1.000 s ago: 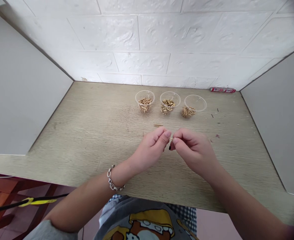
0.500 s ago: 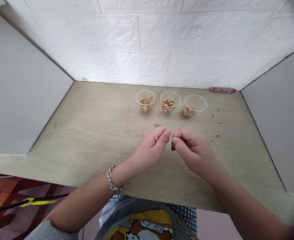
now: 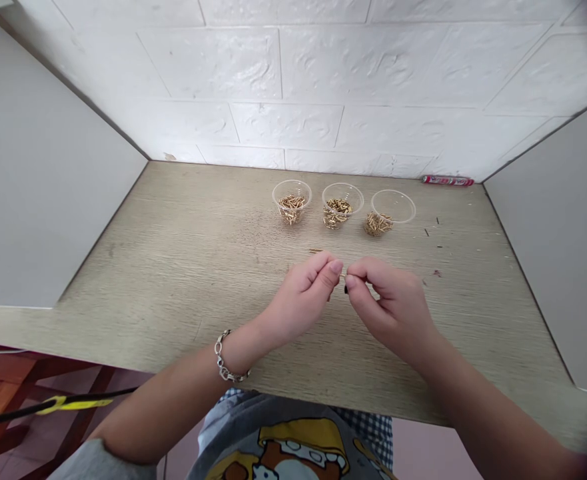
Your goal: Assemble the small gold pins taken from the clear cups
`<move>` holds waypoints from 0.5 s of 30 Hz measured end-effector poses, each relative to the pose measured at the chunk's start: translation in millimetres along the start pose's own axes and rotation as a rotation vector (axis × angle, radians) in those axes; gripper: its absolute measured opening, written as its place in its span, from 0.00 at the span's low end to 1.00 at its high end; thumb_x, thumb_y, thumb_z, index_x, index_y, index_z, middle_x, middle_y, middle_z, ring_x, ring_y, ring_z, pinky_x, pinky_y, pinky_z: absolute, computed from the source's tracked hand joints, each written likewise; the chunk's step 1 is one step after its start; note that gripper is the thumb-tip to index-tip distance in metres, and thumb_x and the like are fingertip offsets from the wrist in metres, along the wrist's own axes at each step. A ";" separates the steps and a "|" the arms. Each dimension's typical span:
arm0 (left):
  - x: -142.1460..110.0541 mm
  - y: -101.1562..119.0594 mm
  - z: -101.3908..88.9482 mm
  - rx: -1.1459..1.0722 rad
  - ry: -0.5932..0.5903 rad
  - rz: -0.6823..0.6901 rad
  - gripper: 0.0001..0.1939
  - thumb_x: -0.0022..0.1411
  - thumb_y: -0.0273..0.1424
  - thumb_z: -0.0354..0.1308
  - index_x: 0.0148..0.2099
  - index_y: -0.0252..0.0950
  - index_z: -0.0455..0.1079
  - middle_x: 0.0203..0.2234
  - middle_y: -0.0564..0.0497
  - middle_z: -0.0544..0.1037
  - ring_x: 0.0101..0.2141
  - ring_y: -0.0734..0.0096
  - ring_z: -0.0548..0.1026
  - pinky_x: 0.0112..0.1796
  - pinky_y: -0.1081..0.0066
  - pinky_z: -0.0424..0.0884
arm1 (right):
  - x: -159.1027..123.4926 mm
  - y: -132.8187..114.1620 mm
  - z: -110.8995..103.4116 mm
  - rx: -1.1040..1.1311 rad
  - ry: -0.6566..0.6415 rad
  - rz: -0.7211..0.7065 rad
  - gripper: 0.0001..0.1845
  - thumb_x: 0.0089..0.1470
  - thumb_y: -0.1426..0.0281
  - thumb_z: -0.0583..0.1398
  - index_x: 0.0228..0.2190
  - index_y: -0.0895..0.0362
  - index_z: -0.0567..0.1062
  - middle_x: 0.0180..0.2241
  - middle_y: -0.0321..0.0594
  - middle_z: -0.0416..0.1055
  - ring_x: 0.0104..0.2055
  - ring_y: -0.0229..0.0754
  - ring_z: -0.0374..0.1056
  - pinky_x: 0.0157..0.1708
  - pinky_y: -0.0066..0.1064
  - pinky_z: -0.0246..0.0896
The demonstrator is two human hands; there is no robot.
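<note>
My left hand (image 3: 307, 293) is closed in a pinch over the table, with a chain bracelet on its wrist. Close by on the right, my right hand (image 3: 390, 297) pinches too. A thin gold-coloured pin (image 3: 343, 275) shows in the narrow gap between the fingertips, its ends hidden in both hands. Just beyond the left fingers lie a few slim gold pins (image 3: 316, 251). Farther back stand three clear plastic cups holding small gold metal pieces: the left cup (image 3: 292, 200), the middle cup (image 3: 342, 203) and the right cup (image 3: 392, 210).
A red tube-shaped packet (image 3: 447, 181) lies against the white brick wall (image 3: 310, 123). Small dark slivers (image 3: 426, 233) are scattered at the right of the wooden table (image 3: 198, 267). Grey panels flank both sides. A wooden stool or chair (image 3: 3, 393) stands at lower left.
The right thumb and fingers have shifted very slightly around the pin. Both hands stay in almost the same place; the cups have not moved on the table.
</note>
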State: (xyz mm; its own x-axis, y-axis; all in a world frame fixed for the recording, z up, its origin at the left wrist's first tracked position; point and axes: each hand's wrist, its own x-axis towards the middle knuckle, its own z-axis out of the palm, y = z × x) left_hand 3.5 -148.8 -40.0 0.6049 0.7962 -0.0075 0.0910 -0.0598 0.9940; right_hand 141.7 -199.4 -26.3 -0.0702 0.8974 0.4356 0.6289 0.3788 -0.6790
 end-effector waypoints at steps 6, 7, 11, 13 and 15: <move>-1.9 2.9 0.6 0.065 0.033 0.049 0.19 0.65 0.41 0.42 0.26 0.35 0.55 0.19 0.57 0.58 0.23 0.79 0.57 0.26 0.73 0.55 | 1.7 -1.9 -2.0 0.102 -0.047 0.078 0.10 0.53 0.78 0.53 0.21 0.57 0.63 0.19 0.29 0.60 0.21 0.28 0.54 0.21 0.21 0.50; -2.2 3.1 0.8 0.076 0.037 0.056 0.19 0.65 0.41 0.42 0.26 0.35 0.55 0.19 0.57 0.58 0.23 0.79 0.57 0.26 0.73 0.55 | 2.1 -1.9 -2.0 0.111 -0.053 0.084 0.10 0.53 0.78 0.53 0.21 0.57 0.63 0.19 0.29 0.60 0.21 0.28 0.54 0.22 0.21 0.50; -2.1 3.4 0.9 0.126 0.035 0.070 0.19 0.65 0.40 0.42 0.26 0.35 0.55 0.19 0.57 0.58 0.22 0.79 0.57 0.26 0.73 0.55 | 3.4 -1.7 -1.5 0.118 -0.053 0.093 0.10 0.52 0.78 0.52 0.21 0.57 0.63 0.18 0.29 0.60 0.20 0.28 0.54 0.21 0.21 0.50; -1.7 3.5 0.4 0.147 0.033 0.074 0.18 0.66 0.40 0.41 0.26 0.35 0.55 0.19 0.57 0.59 0.23 0.78 0.57 0.26 0.73 0.55 | 3.3 -1.8 -1.5 0.110 -0.051 0.089 0.10 0.52 0.78 0.52 0.21 0.57 0.63 0.18 0.29 0.60 0.20 0.29 0.54 0.21 0.22 0.49; -1.4 3.4 -0.2 0.169 0.036 0.077 0.19 0.66 0.40 0.41 0.26 0.35 0.55 0.19 0.57 0.59 0.23 0.78 0.57 0.27 0.73 0.56 | 2.8 -1.9 -1.7 0.088 -0.054 0.082 0.10 0.53 0.77 0.52 0.21 0.57 0.63 0.18 0.29 0.60 0.20 0.29 0.53 0.21 0.22 0.49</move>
State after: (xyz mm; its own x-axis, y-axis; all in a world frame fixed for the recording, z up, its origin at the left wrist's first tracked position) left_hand 2.8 -150.0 -36.6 0.5871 0.8060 0.0748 0.1790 -0.2194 0.9591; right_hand 141.6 -198.0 -22.8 -0.0640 0.9361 0.3457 0.5642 0.3197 -0.7612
